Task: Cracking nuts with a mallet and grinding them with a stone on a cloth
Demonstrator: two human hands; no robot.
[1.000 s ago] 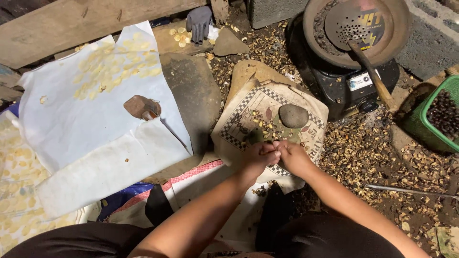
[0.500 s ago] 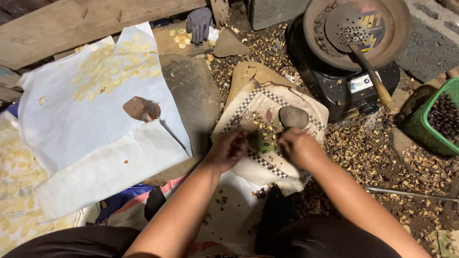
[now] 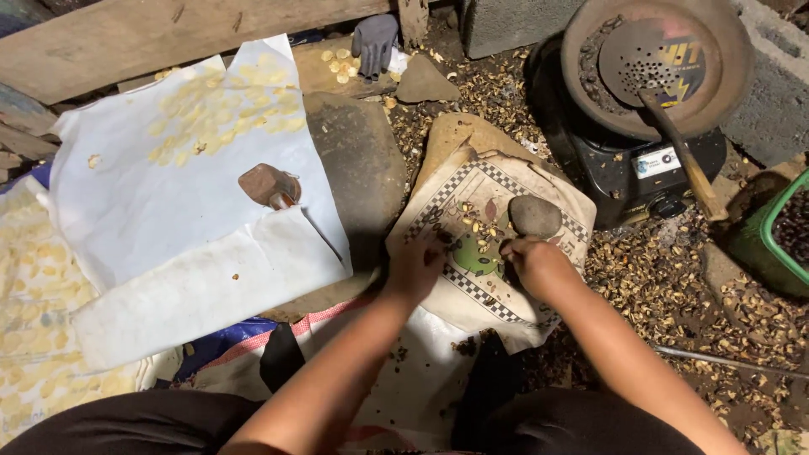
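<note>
Small nut pieces (image 3: 476,232) scattered on a checkered printed sack (image 3: 539,181) laid over a flat stone. Left hand (image 3: 417,268) pressed down on the sack, fingers together; right hand (image 3: 531,263) curled beside a rounded grey stone (image 3: 535,216), grip unclear. Farther off: white sheets (image 3: 168,194) with yellow kernels (image 3: 223,118), black burner (image 3: 624,173) under a rusty pan (image 3: 737,80).

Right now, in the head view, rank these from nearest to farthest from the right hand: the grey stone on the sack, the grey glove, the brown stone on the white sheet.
From the right hand:
1. Grey stone, just above it on the patterned sack.
2. Brown stone, far to the left on the white sheet.
3. Grey glove, up at the top edge.
</note>
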